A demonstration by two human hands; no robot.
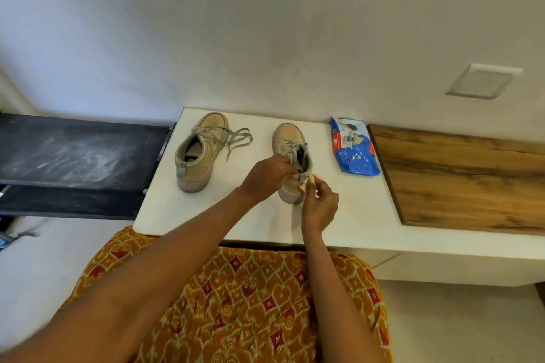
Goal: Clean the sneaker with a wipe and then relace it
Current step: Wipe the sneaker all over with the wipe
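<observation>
Two beige sneakers stand on a white table (359,215), toes pointing to the wall. The right sneaker (287,138) is the one under my hands. My left hand (267,175) grips its collar near the heel. My right hand (320,203) pinches a pale wipe (305,184) against the back of the heel. The left sneaker (200,150) stands apart, with grey laces lying loose beside it.
A blue wipe pack (355,150) lies open just right of the sneaker. A wooden panel (460,177) covers the table's right part. A dark shelf (73,150) adjoins the table on the left. The wall stands close behind.
</observation>
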